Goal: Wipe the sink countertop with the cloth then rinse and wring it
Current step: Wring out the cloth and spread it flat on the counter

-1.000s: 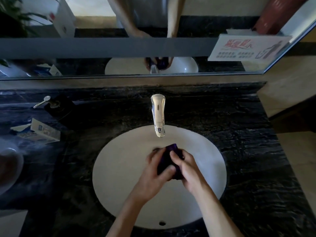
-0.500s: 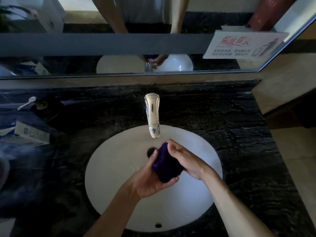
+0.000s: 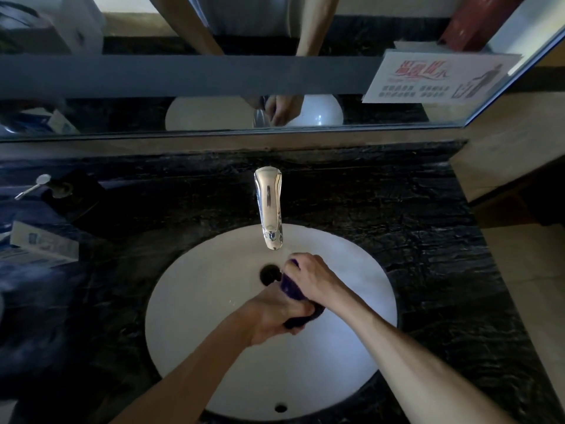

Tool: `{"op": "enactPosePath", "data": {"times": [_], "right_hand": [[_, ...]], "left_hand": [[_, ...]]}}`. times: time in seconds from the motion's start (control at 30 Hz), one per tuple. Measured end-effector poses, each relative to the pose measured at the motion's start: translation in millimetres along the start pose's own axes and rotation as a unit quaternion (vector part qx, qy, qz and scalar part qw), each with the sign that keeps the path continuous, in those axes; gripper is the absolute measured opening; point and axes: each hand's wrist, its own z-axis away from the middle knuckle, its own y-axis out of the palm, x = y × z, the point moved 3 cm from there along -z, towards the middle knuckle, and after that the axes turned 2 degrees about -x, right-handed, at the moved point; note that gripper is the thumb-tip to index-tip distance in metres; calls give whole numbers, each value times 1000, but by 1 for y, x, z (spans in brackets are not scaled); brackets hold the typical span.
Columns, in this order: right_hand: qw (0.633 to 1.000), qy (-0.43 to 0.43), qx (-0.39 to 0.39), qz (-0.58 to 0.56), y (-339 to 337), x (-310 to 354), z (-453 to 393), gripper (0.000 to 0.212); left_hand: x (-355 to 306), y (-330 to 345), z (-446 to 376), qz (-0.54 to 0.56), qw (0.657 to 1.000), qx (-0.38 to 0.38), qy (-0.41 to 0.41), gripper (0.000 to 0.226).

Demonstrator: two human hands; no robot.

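A dark purple cloth (image 3: 292, 289) is rolled into a tight twist over the white round sink basin (image 3: 198, 301). My left hand (image 3: 275, 316) grips its lower end. My right hand (image 3: 312, 278) is closed around its upper end, just below the chrome faucet (image 3: 269, 206). Most of the cloth is hidden inside my fists. The drain hole (image 3: 269, 274) shows just left of my right hand. Black marble countertop (image 3: 412, 228) surrounds the basin.
A dark soap dispenser (image 3: 61, 191) with a silver pump stands at the back left. A small white box (image 3: 42, 244) lies in front of it. A mirror (image 3: 214, 71) runs along the back wall with a printed sign (image 3: 437, 78) at its right. The counter ends at the right edge.
My hands have turned against each other: the right hand moved up over the cloth's top end, the left dropped under the lower end. The cloth went from a bunched lump to a twisted roll.
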Motion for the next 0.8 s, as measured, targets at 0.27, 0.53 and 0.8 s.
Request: {"op": "enactPosePath", "data": {"times": [0.27, 0.53, 0.8], "right_hand": [[997, 70, 22, 10, 12, -11, -19, 27], [979, 87, 169, -76, -7, 5, -5, 46], [991, -49, 120, -36, -11, 13, 9, 29]], "left_hand": [[10, -6, -22, -282, 937, -189, 86, 23], [24, -11, -20, -43, 959, -204, 191, 80], [23, -21, 5, 245, 961, -50, 120, 103]]}}
